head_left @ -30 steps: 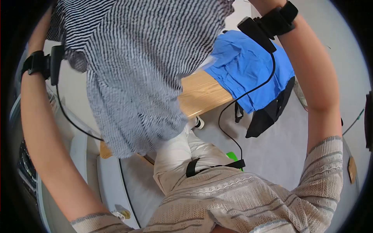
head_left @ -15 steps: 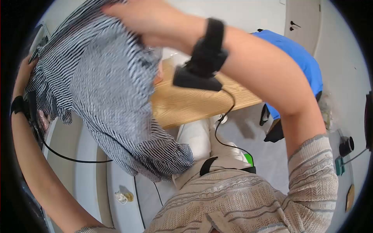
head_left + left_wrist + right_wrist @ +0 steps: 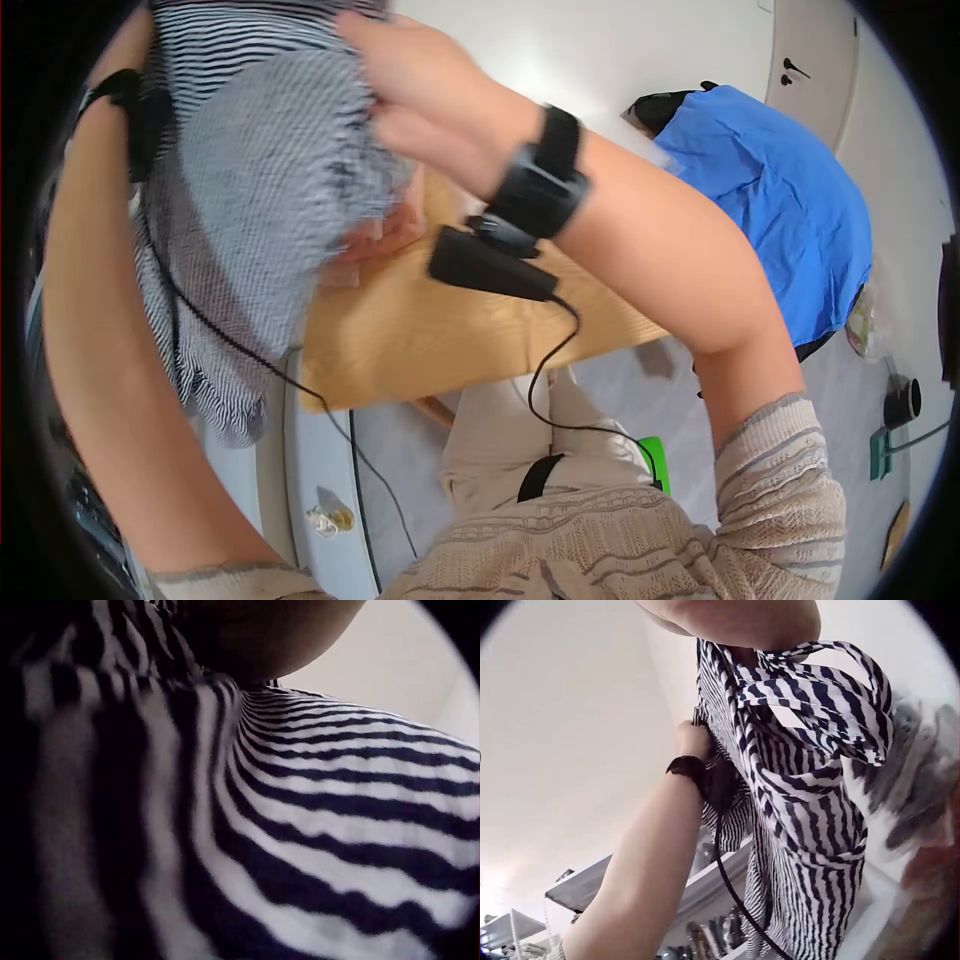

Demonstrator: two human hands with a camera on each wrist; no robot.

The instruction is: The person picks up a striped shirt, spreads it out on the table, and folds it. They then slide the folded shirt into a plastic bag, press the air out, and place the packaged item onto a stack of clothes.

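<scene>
A black-and-white striped garment (image 3: 270,160) hangs from both raised hands at the upper left of the head view. My right hand (image 3: 430,90) grips its upper edge, thumb on the cloth; in the right wrist view that hand (image 3: 742,619) is at the top, with a striped loop of fabric below it. My left hand (image 3: 694,740) holds the garment's far side, seen in the right wrist view. Striped cloth (image 3: 330,802) fills most of the left wrist view, under part of the left hand (image 3: 270,634).
Below the garment is a wooden table (image 3: 450,340) with a pinkish plastic-wrapped item (image 3: 385,235). A blue cloth (image 3: 770,200) drapes over something dark at the right. Shelves (image 3: 577,885) stand at the left; a door (image 3: 815,60) is at the back right.
The right hand first swung left across the view to grip the garment, then moved slightly right. The left hand went left, then back right and up. The garment's lower end now hangs further left.
</scene>
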